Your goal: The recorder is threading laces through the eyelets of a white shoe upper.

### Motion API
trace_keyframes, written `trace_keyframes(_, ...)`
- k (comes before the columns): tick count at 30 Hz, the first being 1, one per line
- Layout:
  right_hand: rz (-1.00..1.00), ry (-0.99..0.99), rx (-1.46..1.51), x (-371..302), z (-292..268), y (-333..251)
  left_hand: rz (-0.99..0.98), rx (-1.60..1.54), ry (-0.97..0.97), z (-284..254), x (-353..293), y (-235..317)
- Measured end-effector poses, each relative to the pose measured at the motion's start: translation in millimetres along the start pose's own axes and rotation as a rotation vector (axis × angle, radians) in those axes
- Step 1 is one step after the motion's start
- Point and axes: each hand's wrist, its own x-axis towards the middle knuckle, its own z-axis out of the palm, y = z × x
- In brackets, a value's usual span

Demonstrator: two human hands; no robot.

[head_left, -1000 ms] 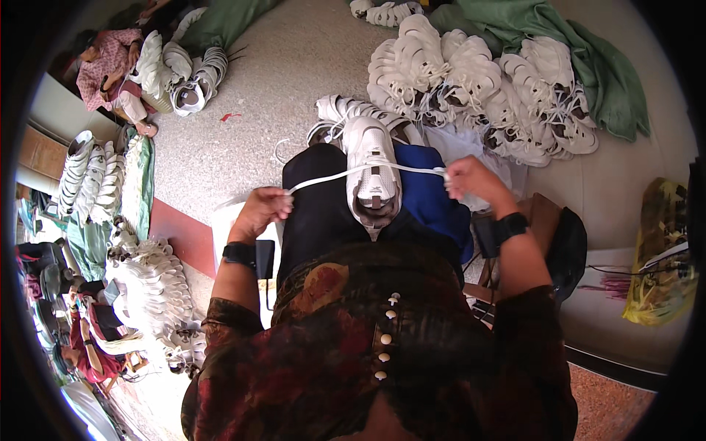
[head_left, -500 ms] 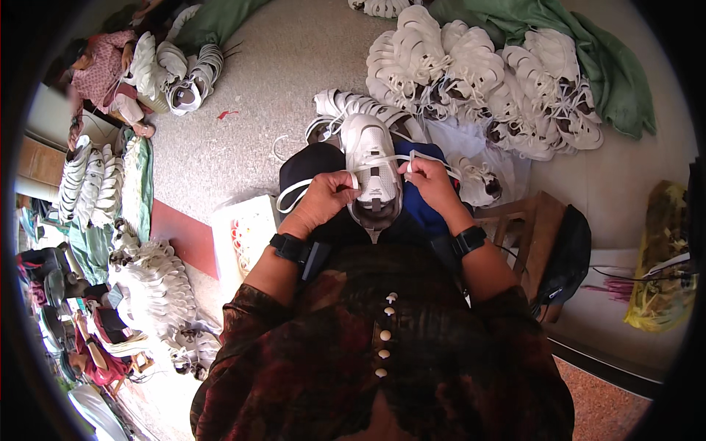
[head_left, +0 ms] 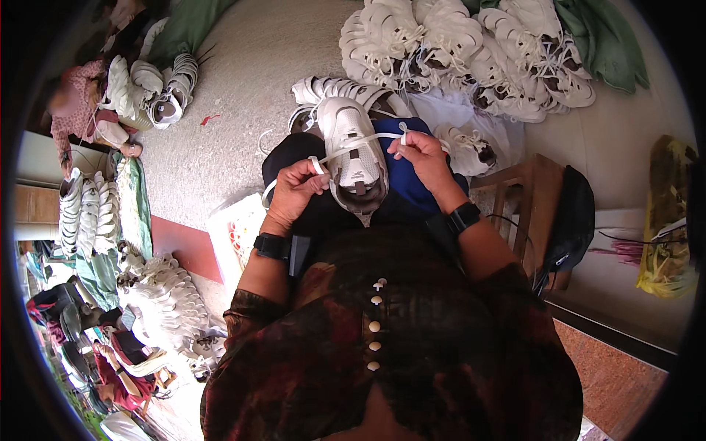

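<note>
A white sneaker (head_left: 351,121) with a grey-brown lining rests on my lap, its toe pointing away from me and its opening toward me. One flat white shoelace (head_left: 379,137) runs across its upper. To the left of the shoe, my left hand (head_left: 296,192) is closed in a pinch on one side of the lace, which loops past the fingers. My right hand (head_left: 425,160) pinches the other side at the shoe's right, and a small loop stands up above its fingertips. Between the two hands the lace looks nearly straight.
Beyond my knees lies a row of white sneakers (head_left: 334,90). A large heap of them (head_left: 441,44) sits at far right. A wooden stool (head_left: 533,187) with a black bag (head_left: 573,213) stands at right. More shoes (head_left: 165,294) and a seated person (head_left: 77,99) are at left.
My hands have drawn apart, the left outward to the left and the right outward and up, pulling the lace longer between them. The whole view has shifted a little.
</note>
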Motion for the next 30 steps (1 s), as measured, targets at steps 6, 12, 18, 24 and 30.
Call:
trace_keyframes(6, -0.022, -0.004, -0.029, -3, 2, -3, -0.003, 0.000, -0.007, 3, -2, 2)
trace_keyframes(12, 0.023, 0.023, -0.138, -2, 4, -10, -0.113, 0.019, -0.231, 3, -11, 16)
trace_keyframes(18, -0.510, 0.177, -0.656, 27, 21, -25, -0.088, 0.154, -0.407, 6, -15, 39)
trace_keyframes(24, -0.289, -0.157, -0.732, 37, 33, -11, -0.257, 0.264, -0.572, 6, -16, 47)
trace_keyframes(30, -0.213, -0.366, -0.657, 18, 36, -43, 0.015, 0.276, 0.060, -1, -3, 28)
